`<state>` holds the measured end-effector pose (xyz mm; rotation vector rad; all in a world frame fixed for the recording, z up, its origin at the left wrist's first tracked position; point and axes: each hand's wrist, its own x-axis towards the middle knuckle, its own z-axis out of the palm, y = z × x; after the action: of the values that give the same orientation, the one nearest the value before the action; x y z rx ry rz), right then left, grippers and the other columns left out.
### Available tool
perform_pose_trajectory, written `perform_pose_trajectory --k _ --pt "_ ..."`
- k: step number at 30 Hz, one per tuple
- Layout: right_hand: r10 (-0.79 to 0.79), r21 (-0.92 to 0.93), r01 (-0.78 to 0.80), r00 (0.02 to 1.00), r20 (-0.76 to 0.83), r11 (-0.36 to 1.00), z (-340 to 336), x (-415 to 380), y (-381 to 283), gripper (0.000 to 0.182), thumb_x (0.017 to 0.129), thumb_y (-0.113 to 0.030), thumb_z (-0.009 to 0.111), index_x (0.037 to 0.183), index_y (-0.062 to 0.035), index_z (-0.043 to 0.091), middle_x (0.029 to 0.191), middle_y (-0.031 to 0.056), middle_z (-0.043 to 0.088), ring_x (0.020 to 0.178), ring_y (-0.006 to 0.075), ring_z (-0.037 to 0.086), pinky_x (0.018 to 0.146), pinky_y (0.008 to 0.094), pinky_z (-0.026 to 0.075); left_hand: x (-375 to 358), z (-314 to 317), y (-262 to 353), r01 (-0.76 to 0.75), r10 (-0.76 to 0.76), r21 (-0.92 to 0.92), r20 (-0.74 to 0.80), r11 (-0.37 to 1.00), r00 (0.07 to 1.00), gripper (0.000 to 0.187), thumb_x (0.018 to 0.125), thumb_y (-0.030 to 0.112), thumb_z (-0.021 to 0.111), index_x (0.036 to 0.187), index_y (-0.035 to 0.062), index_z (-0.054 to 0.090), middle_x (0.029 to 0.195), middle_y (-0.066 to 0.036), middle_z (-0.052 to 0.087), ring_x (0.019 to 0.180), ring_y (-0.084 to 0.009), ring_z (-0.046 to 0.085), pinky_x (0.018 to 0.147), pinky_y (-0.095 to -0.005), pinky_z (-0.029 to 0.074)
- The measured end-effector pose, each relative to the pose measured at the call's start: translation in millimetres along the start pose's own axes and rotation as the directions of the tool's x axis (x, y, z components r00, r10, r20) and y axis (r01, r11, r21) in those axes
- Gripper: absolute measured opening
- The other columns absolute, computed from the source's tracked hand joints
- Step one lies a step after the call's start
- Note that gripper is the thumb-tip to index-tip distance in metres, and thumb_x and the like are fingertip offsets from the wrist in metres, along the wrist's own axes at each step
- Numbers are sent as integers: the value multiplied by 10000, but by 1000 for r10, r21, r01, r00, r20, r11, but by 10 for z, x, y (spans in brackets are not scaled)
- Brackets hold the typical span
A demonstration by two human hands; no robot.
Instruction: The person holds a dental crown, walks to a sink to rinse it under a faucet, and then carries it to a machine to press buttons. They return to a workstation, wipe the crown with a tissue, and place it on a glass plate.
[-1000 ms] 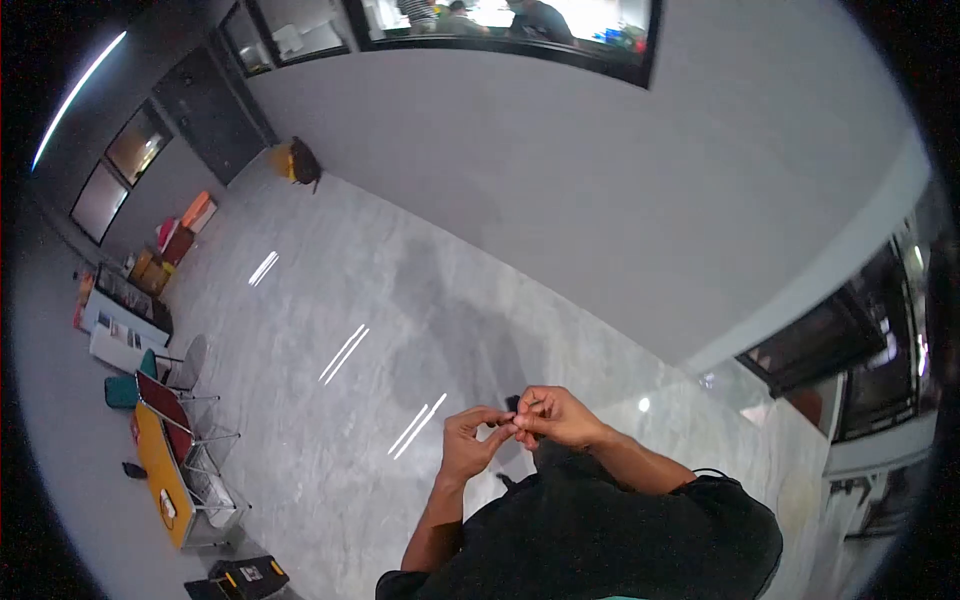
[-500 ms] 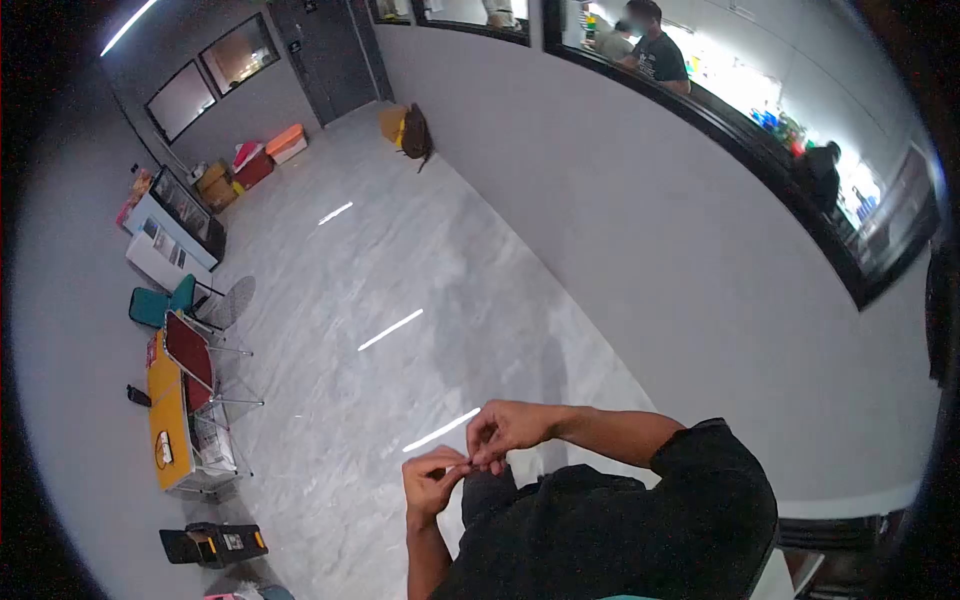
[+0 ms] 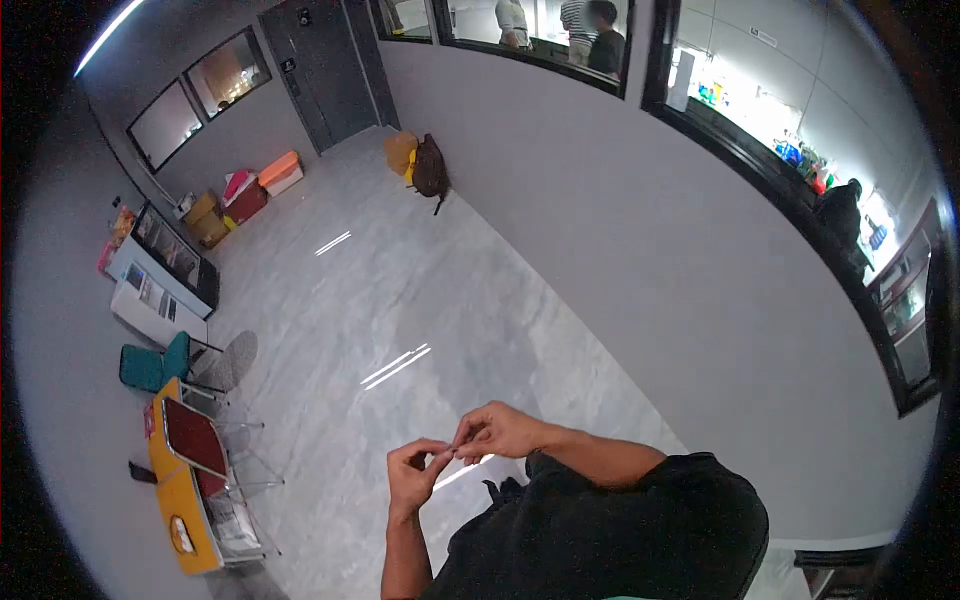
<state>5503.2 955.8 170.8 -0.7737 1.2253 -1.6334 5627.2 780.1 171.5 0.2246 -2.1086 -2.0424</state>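
Note:
My left hand [image 3: 414, 474] and my right hand [image 3: 497, 430] meet in front of my body, above the floor. Thumb and fingers are pinched on both sides, and the fingertips of the two hands touch or nearly touch. Between them is something tiny and dark that is too small to name. A black short sleeve [image 3: 700, 490] covers my right upper arm, and the dark shirt [image 3: 590, 550] fills the bottom of the view.
To the left stand a yellow table [image 3: 185, 510], a red chair [image 3: 195, 435], a teal chair [image 3: 155, 365] and a glass-fronted fridge [image 3: 175, 250]. A backpack [image 3: 430, 168] leans by the right wall [image 3: 640, 260]. People [image 3: 605, 45] are behind the windows.
The view has shifted as I moved, so the room's things sit lower in the frame. Both hands have moved slightly up and left, still pinched together.

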Motion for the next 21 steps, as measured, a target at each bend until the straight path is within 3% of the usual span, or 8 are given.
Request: perform_pose_trajectory --k 3,6,11,14,18,19,21 --pt "22 -13 -23 999 -49 1000 -510 579 -131 190 864 -83 709 980 35 616 828 101 668 721 162 673 684 307 575 888 -256 -46 -93 75 186 106 978 992 98 793 27 753 861 -32 712 860 -124 712 774 -148 643 726 -270 496" --pt "70 16 -69 992 -101 997 -1004 1270 -120 171 854 -77 711 959 26 623 798 92 666 718 162 675 669 299 568 1664 -465 -174 -140 115 287 104 948 988 116 791 42 760 872 -27 714 852 -121 713 765 -142 636 725 -276 494" --pt "143 -74 -143 990 -17 987 -1697 2672 -361 144 882 -92 682 949 19 618 833 96 675 749 153 671 678 283 549 2816 -979 -481 11 0 109 -106 994 994 124 807 78 760 860 -23 712 828 -69 717 776 -95 604 717 -255 459" --pt "174 -118 -163 981 87 980 -1903 3473 -552 141 883 -99 684 932 15 617 808 82 669 731 143 662 667 277 542 3286 -1335 -475 -14 23 41 -250 999 968 108 807 68 757 857 -15 712 829 -84 714 783 -98 607 720 -252 461" --pt "151 -146 -117 956 252 982 -2062 4785 -762 106 866 -63 683 892 15 616 772 86 661 678 152 648 626 282 537 3987 -2050 -497 -11 49 92 -414 996 909 85 818 55 742 839 -23 714 823 -93 713 771 -116 618 724 -260 476" --pt "180 -226 -120 945 272 967 -2040 5045 -818 102 864 -50 677 895 18 608 777 89 659 678 149 647 626 279 535 4094 -2241 -560 -22 83 140 -444 990 892 79 824 50 734 841 -25 718 824 -98 714 760 -118 616 717 -263 482" --pt "192 -247 -115 929 317 962 -2040 5571 -818 126 869 -65 682 917 20 602 765 82 655 690 138 646 631 283 540 4333 -2571 -541 13 34 92 -490 996 871 101 829 64 738 861 -30 716 815 -89 707 755 -105 608 708 -259 481"
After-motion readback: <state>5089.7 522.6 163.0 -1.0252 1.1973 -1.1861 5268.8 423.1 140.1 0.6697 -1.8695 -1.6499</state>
